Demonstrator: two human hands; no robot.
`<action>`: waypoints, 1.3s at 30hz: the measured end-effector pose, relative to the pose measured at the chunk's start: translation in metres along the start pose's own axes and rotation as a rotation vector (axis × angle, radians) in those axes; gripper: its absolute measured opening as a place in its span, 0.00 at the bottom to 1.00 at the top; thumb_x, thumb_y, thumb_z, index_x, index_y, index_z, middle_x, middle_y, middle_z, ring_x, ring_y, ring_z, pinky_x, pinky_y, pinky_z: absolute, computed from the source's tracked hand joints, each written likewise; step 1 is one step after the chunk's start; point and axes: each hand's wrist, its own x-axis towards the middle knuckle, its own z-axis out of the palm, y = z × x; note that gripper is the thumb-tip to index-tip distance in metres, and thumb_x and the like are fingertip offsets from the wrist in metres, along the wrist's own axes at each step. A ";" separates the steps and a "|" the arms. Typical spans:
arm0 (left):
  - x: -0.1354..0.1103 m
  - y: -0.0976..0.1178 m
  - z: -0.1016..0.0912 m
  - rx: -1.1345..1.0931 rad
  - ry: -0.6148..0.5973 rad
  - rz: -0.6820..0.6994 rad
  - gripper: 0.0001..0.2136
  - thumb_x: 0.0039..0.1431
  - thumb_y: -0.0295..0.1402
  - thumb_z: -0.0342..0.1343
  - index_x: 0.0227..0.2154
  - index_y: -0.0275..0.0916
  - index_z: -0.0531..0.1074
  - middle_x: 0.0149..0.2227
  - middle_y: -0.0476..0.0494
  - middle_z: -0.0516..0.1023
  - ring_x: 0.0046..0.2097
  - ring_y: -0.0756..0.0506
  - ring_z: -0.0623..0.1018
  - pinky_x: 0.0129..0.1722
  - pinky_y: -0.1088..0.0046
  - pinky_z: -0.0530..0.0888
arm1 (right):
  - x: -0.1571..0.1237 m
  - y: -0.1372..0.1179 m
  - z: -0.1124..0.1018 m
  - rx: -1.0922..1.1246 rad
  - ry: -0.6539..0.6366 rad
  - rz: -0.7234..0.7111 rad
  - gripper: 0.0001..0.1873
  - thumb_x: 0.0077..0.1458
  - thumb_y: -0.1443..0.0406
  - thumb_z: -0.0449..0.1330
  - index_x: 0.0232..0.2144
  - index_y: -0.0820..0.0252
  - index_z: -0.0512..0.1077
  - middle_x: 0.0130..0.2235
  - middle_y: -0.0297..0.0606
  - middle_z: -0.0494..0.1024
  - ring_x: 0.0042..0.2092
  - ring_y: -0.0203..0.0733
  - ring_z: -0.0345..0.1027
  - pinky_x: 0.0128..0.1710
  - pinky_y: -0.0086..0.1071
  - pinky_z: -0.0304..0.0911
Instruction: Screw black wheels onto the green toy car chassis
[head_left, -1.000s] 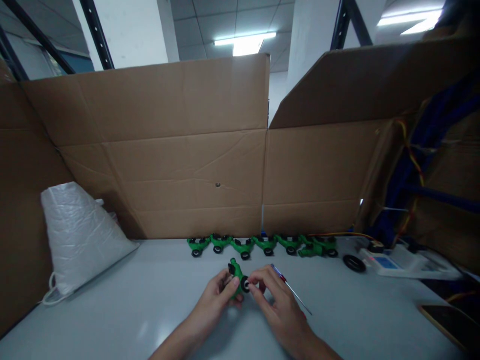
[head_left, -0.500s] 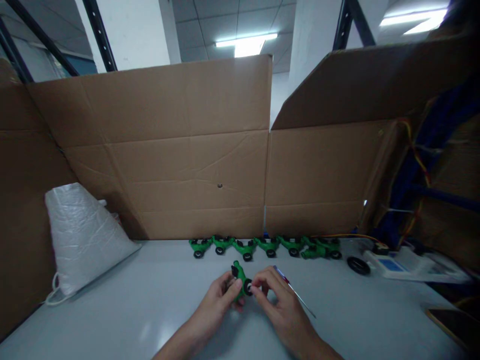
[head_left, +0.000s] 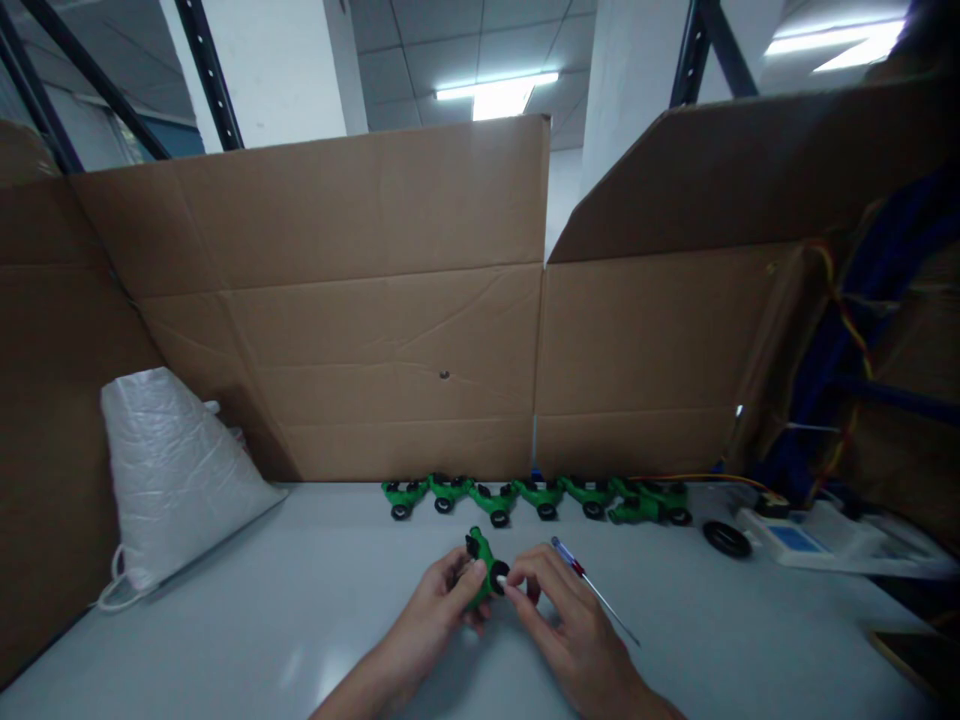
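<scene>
My left hand [head_left: 439, 603] is closed around a small green toy vehicle [head_left: 481, 545] with black parts, held above the table. The toy is tilted, and its black wheel [head_left: 499, 574] faces my right hand [head_left: 562, 612]. The thumb and forefinger of that hand pinch a small white piece [head_left: 504, 581] against the wheel's centre. Just beyond my right hand is a thin screwdriver [head_left: 606, 602] with a clear bluish handle and a red band. Whether it touches the hand, I cannot tell.
A row of similar green toy vehicles [head_left: 538, 497] stands along the cardboard wall [head_left: 390, 350]. To the right are a black ring [head_left: 726, 539], a white power strip [head_left: 832, 545] and a dark flat object [head_left: 911, 660]. A white bag [head_left: 176, 480] leans at the left.
The view has shifted slightly. My right fingers have drawn back a little from the wheel, and the white piece between them shows more clearly. My left hand still holds the toy.
</scene>
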 end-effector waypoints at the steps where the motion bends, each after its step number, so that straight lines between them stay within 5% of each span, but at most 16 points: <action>1: 0.000 0.001 0.000 -0.001 0.000 0.002 0.24 0.63 0.54 0.61 0.43 0.34 0.73 0.35 0.44 0.70 0.35 0.48 0.72 0.33 0.74 0.70 | -0.001 0.000 0.000 0.003 -0.013 -0.001 0.07 0.70 0.70 0.54 0.40 0.53 0.68 0.38 0.35 0.73 0.39 0.41 0.69 0.41 0.32 0.65; 11: -0.001 0.000 0.000 -0.008 -0.003 0.005 0.24 0.64 0.54 0.61 0.43 0.34 0.73 0.36 0.43 0.72 0.34 0.49 0.72 0.33 0.73 0.69 | -0.002 0.007 0.004 0.085 -0.033 0.156 0.04 0.70 0.65 0.57 0.44 0.53 0.72 0.39 0.35 0.75 0.39 0.41 0.71 0.41 0.32 0.66; 23: 0.001 -0.004 -0.002 -0.031 -0.008 0.013 0.25 0.61 0.55 0.63 0.42 0.33 0.75 0.34 0.43 0.71 0.33 0.49 0.72 0.31 0.74 0.68 | 0.000 0.006 0.000 0.081 -0.066 0.101 0.07 0.71 0.67 0.55 0.44 0.52 0.73 0.42 0.35 0.76 0.42 0.40 0.72 0.43 0.31 0.67; 33: -0.002 0.001 -0.001 0.008 -0.039 0.019 0.26 0.62 0.56 0.61 0.44 0.33 0.75 0.37 0.41 0.72 0.33 0.49 0.73 0.31 0.75 0.69 | 0.001 0.015 0.004 0.151 -0.020 0.254 0.04 0.65 0.62 0.61 0.42 0.54 0.74 0.40 0.35 0.74 0.39 0.41 0.70 0.41 0.34 0.66; 39: 0.000 -0.002 -0.006 0.046 -0.067 0.029 0.27 0.63 0.57 0.59 0.45 0.34 0.76 0.37 0.40 0.72 0.33 0.49 0.73 0.30 0.76 0.69 | 0.004 0.027 0.012 0.401 0.009 0.413 0.16 0.58 0.57 0.67 0.46 0.56 0.72 0.37 0.35 0.72 0.38 0.42 0.70 0.39 0.34 0.66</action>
